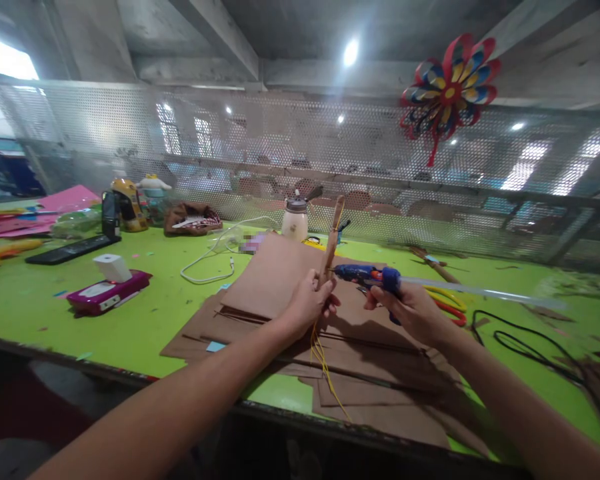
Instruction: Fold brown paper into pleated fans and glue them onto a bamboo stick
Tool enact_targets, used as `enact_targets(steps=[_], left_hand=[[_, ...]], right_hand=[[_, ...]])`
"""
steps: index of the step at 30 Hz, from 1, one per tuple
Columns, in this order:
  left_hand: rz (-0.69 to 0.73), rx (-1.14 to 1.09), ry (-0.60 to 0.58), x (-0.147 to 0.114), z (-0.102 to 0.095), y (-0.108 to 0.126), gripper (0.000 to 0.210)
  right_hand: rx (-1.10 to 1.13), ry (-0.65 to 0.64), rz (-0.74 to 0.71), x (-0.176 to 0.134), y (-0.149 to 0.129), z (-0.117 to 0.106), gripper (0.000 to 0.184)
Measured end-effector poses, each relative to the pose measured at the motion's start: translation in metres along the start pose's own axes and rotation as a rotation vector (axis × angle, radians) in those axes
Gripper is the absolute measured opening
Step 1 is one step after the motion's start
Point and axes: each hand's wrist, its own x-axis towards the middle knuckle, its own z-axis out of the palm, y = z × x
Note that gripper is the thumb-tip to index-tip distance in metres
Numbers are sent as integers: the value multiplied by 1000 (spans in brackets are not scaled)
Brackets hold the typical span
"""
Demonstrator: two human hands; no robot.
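Note:
My left hand [313, 297] is closed around a narrow brown cardboard strip [332, 243], which stands upright above the stack. Thin yellow cord [321, 357] loops at the strip's top and hangs in loose strands below my fingers. In my right hand [405, 307] is a blue hot glue gun [367, 275], its nozzle at the strip just above my left fingers; whether it touches I cannot tell. A long clear glue stick [480, 290] sticks out of the gun's back. Under both hands lies a stack of brown cardboard sheets [265, 273].
Yellow- and red-handled tools [450, 307] and a black cable [530, 343] lie at right on the green table [155, 300]. To the left are a purple power strip [109, 293] and a black phone stand [73, 248]. Behind the stack stands a lidded bottle [295, 220]; perforated metal panels [280, 140] rise beyond.

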Motion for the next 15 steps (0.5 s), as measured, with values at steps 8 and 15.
enact_targets(steps=[8,15], left_hand=[[-42,-44,6,-2,3,4,24],[-39,-6,14,-2,3,4,20]], right_hand=[[-8,0,24,0,-4,2,45],[-35,-2,40,0,-3,4,45]])
